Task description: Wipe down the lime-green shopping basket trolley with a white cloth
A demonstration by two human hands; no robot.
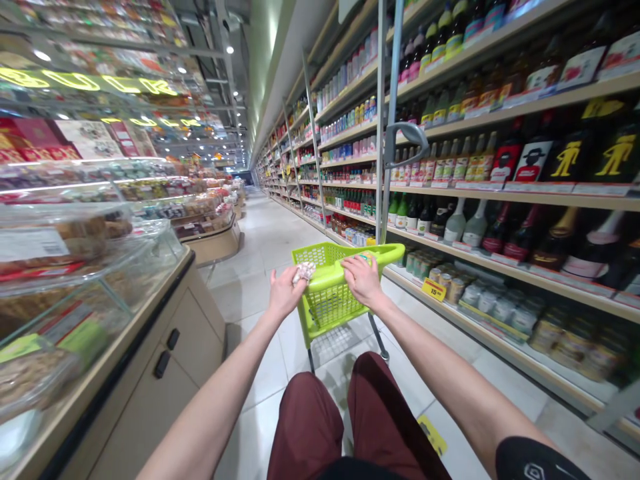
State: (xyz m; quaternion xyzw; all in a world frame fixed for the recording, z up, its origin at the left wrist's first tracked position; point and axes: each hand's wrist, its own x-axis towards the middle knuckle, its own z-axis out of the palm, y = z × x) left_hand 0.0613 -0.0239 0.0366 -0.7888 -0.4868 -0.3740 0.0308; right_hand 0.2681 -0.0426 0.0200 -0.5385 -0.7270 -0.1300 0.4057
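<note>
"Fingers (pixel 354 267), where are they?"

"Both hands have them up at the top edge of the green cart (pixel 325 307). On the right hand (pixel 364 285) they bend over that edge, and I can't tell if they squeeze it."

"What is the biggest thing around?"

"Long shelves (pixel 450 191) on the right. They go far, far down the shop."

"And after that?"

"White floor (pixel 260 223), made of big tiles. Then a tan desk (pixel 197 313) on the left, with glass sides and clear boxes of food (pixel 50 227) on it."

"What is in the middle?"

"Two legs in dark red pants (pixel 310 427). The cart is just ahead of them, on the floor between the desk and the shelves. Its sides are full of little holes."

"What sits on the shelves?"

"Bottles (pixel 567 160) in rows. Some are black with a yellow man on them. Low down are short cans (pixel 520 312)."

"Anything smaller?"

"A yellow price tag (pixel 434 290) that says 15, just beside some cans."

"And the smallest?"

"A little white and pink bundle (pixel 304 271). The left hand (pixel 286 293) has its fingers closed on it, right at the cart's top edge. It's too blurry to say what it is."
</note>
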